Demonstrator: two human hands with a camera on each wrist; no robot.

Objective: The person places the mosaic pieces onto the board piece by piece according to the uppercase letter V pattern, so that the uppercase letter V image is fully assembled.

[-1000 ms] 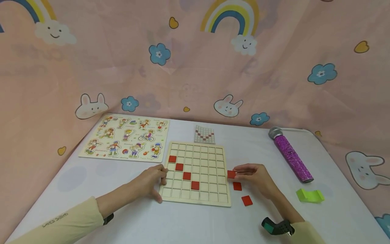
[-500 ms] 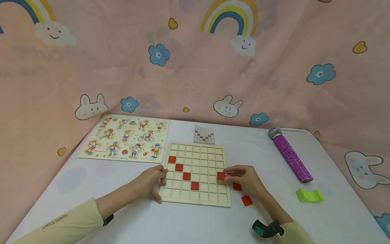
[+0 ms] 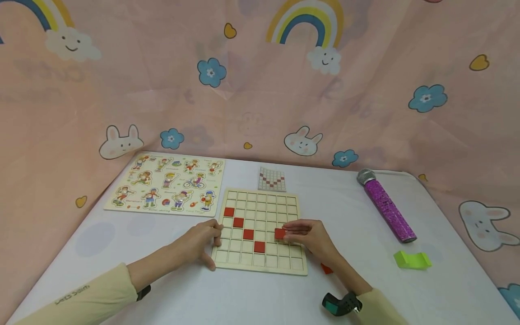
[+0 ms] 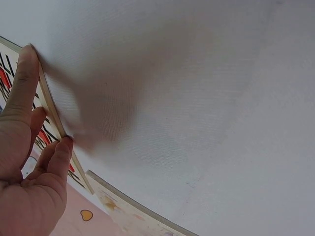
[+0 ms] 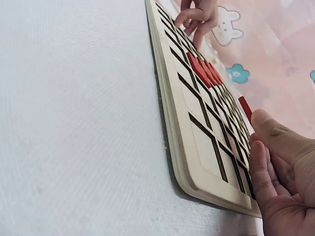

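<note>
A pale wooden grid board [image 3: 272, 261] lies flat on the table. Several red square tiles [image 3: 248, 234] sit in its cells in a descending diagonal. My left hand [image 3: 201, 241] holds the board's left edge, thumb by the near corner; in the left wrist view its fingertips [image 4: 65, 143] touch the rim. Above the board's right half, my right hand [image 3: 314, 234] pinches another red tile [image 3: 279, 233] between thumb and fingers. That tile [image 5: 244, 107] stands tilted in the right wrist view. A loose red tile [image 3: 327, 269] lies partly hidden under the right forearm.
Behind the board lies a small pattern card [image 3: 272, 179] with a red V-shaped row. A sports-figure puzzle board [image 3: 166, 183] lies at the left. To the right are a purple glitter microphone [image 3: 390, 210] and a green curved block [image 3: 412, 260]. A printed curtain hangs behind.
My right hand has carried the red tile leftward from beside the board to over its right half. The right arm now covers more of the loose tiles. My left hand stays put.
</note>
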